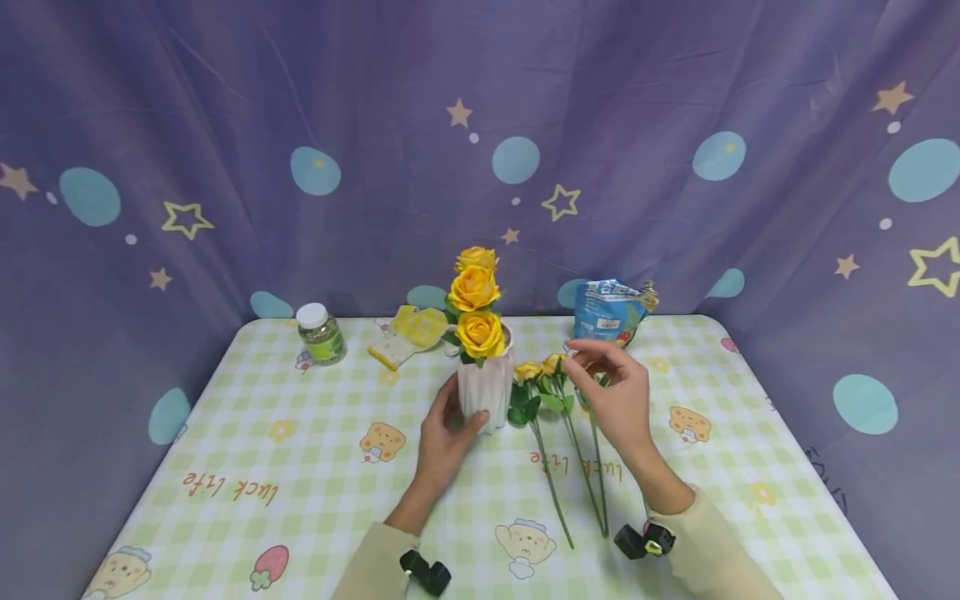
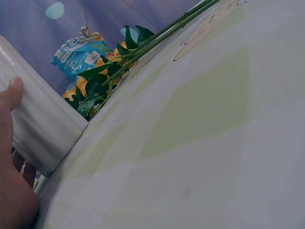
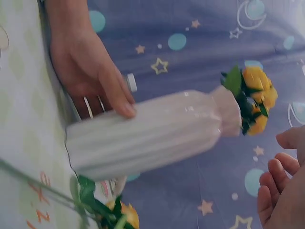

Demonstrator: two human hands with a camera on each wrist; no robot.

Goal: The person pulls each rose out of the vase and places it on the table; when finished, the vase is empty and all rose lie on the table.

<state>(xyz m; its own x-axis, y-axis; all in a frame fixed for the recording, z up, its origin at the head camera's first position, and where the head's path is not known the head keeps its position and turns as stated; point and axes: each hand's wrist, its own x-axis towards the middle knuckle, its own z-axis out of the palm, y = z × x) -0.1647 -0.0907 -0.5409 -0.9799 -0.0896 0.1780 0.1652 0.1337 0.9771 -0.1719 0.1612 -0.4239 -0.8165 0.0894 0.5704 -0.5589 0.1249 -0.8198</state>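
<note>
A white ribbed vase stands upright on the table with several yellow roses in its mouth. My left hand holds the vase low on its left side, thumb across the front. In the left wrist view the thumb lies against the vase wall. My right hand hovers above the loose rose stems on the table, to the right of the vase. Its fingers are loosely bent with nothing between them in the right wrist view. It partly hides one loose rose.
A white-lidded jar stands at the back left. Yellow-and-white gloves lie behind the vase to its left. At the back right stands a blue bag with a metal clip. A purple curtain hangs behind the table.
</note>
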